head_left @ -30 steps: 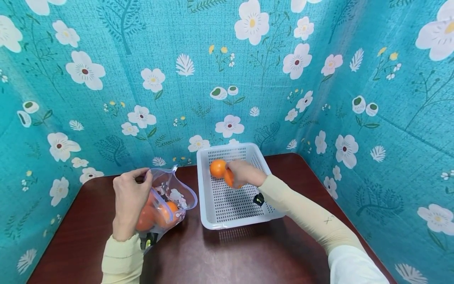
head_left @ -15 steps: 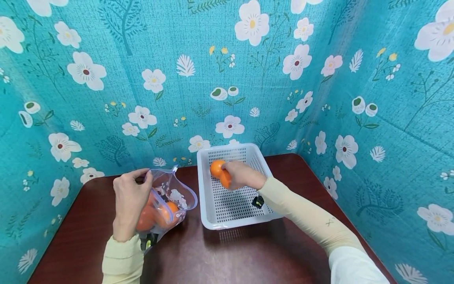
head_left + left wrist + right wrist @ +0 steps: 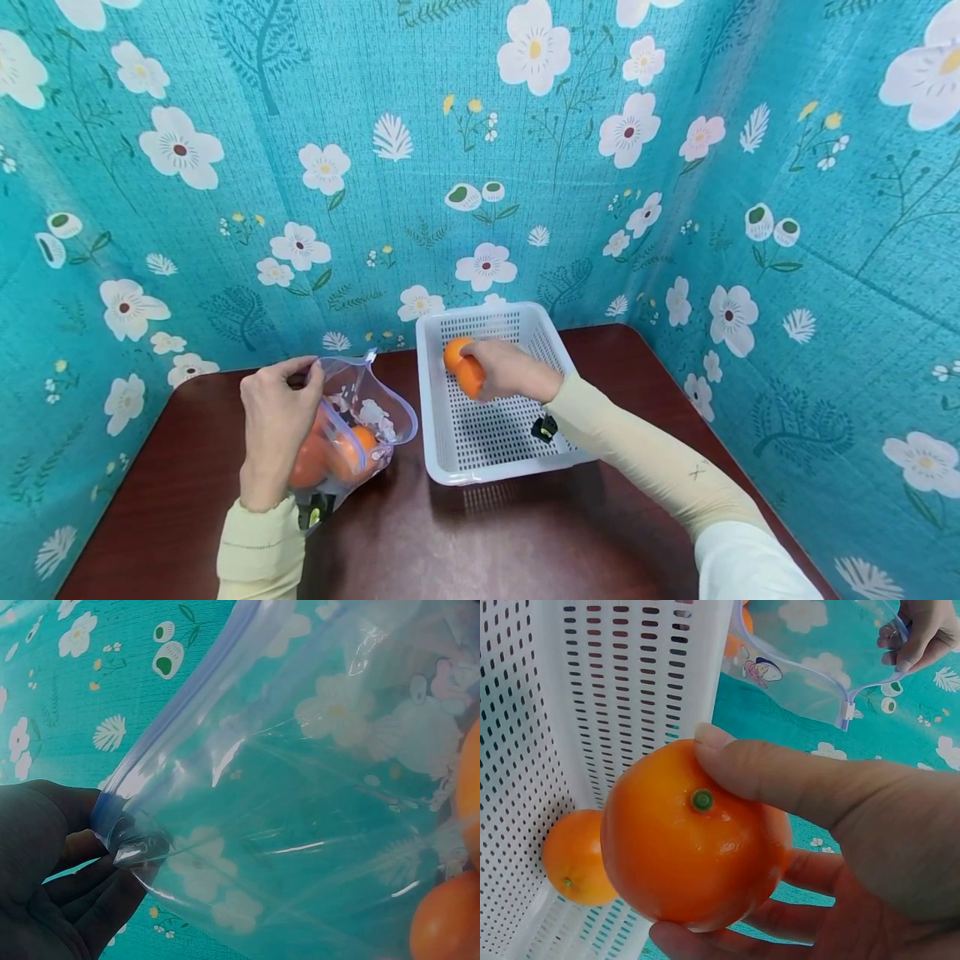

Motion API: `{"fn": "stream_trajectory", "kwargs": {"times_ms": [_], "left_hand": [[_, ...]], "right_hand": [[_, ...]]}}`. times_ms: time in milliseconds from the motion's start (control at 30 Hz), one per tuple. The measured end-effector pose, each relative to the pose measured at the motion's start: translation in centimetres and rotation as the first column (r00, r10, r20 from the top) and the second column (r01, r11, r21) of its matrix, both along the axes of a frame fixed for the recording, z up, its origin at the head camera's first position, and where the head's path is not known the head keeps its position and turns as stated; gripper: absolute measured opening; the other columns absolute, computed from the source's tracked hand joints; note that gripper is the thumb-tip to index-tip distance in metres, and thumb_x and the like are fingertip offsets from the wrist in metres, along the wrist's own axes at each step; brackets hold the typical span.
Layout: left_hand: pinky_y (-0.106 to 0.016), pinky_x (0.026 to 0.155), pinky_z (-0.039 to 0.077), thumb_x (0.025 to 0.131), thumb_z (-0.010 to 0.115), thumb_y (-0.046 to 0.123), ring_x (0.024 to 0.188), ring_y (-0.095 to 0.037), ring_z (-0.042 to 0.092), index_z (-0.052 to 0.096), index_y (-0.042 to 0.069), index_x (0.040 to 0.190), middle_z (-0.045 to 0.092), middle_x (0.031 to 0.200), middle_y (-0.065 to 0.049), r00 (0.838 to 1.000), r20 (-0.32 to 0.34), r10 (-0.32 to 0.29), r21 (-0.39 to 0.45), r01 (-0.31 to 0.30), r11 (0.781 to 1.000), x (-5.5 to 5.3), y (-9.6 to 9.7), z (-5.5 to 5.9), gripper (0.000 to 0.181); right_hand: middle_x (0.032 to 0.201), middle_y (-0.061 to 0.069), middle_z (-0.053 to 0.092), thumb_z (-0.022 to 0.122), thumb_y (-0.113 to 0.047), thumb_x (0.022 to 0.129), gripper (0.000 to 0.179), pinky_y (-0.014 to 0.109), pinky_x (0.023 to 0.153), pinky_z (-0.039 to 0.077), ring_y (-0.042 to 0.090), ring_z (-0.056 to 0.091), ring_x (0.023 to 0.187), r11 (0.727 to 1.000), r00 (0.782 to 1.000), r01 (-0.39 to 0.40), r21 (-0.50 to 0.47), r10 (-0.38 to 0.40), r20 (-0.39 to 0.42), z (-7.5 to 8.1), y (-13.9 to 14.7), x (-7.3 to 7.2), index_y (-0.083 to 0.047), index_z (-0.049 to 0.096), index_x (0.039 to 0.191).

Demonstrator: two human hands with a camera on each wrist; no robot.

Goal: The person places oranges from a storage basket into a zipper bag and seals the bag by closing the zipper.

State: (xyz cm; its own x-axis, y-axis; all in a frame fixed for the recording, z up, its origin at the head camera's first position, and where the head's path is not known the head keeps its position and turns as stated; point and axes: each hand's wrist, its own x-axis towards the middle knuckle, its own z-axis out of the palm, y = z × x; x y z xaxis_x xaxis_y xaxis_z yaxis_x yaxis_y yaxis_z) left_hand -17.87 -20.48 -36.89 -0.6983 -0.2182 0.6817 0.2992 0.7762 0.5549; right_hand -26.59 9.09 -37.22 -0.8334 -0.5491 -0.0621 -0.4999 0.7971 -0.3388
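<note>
My right hand (image 3: 512, 369) grips an orange (image 3: 694, 836) with a small green stem end, thumb on one side and fingers round the other. It is over the white plastic basket (image 3: 442, 479). Another orange (image 3: 581, 857) lies in the basket, partly behind the held one. My left hand (image 3: 279, 408) pinches the edge of a clear zip bag (image 3: 300, 750) with a purple seal strip. The bag's mouth gapes toward the basket. Several orange fruits (image 3: 363, 444) lie inside the bag, blurred by the printed plastic.
A dark red-brown table (image 3: 480, 550) carries the bag on the left and the basket right of centre. Teal flowered cloth (image 3: 420, 167) hangs close behind the table and along its right side. The basket's raised rim stands between the right hand and the bag.
My right hand has shifted slightly left with its orange, which now overlaps more of the other orange in the basket. The left hand and bag have stayed put.
</note>
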Motion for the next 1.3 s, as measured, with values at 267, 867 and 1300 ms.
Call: {"fn": "stream_trajectory", "kwargs": {"times_ms": [267, 867, 1300], "left_hand": [[-0.054, 0.067, 0.059, 0.088, 0.074, 0.0, 0.066, -0.034, 0.071, 0.078, -0.008, 0.095, 0.074, 0.079, -0.022, 1.0, 0.007, 0.001, 0.001, -0.001, 1.0, -0.1, 0.0, 0.0, 0.012], [0.002, 0.066, 0.033, 0.089, 0.072, 0.001, 0.064, -0.03, 0.071, 0.079, -0.006, 0.093, 0.074, 0.075, -0.019, 1.0, -0.003, -0.009, -0.004, 0.009, 1.0, 0.0, -0.1, 0.1, 0.011], [0.002, 0.065, 0.032, 0.089, 0.071, 0.001, 0.062, -0.03, 0.07, 0.079, -0.006, 0.091, 0.074, 0.074, -0.019, 1.0, -0.015, -0.004, -0.018, 0.004, 1.0, -0.2, -0.1, 0.0, 0.011]], "right_hand": [[0.119, 0.006, 0.063, 0.092, -0.013, 0.074, 0.071, 0.036, 0.085, 0.057, 0.023, 0.058, 0.103, 0.999, 0.999, -0.035, -0.039, 0.034, -0.013, 0.2, -0.5, 0.1, -0.006, 0.059, 0.135], [0.12, 0.006, 0.065, 0.092, -0.013, 0.073, 0.069, 0.034, 0.086, 0.056, 0.021, 0.058, 0.102, 0.985, 0.995, -0.098, -0.142, 0.095, -0.029, 0.6, -1.3, 0.4, -0.006, 0.06, 0.134], [0.122, 0.003, 0.067, 0.09, -0.021, 0.076, 0.07, 0.029, 0.084, 0.054, 0.017, 0.06, 0.101, 0.968, 0.985, -0.171, -0.186, 0.161, -0.069, 0.8, -2.1, 0.4, -0.006, 0.058, 0.138]]}}
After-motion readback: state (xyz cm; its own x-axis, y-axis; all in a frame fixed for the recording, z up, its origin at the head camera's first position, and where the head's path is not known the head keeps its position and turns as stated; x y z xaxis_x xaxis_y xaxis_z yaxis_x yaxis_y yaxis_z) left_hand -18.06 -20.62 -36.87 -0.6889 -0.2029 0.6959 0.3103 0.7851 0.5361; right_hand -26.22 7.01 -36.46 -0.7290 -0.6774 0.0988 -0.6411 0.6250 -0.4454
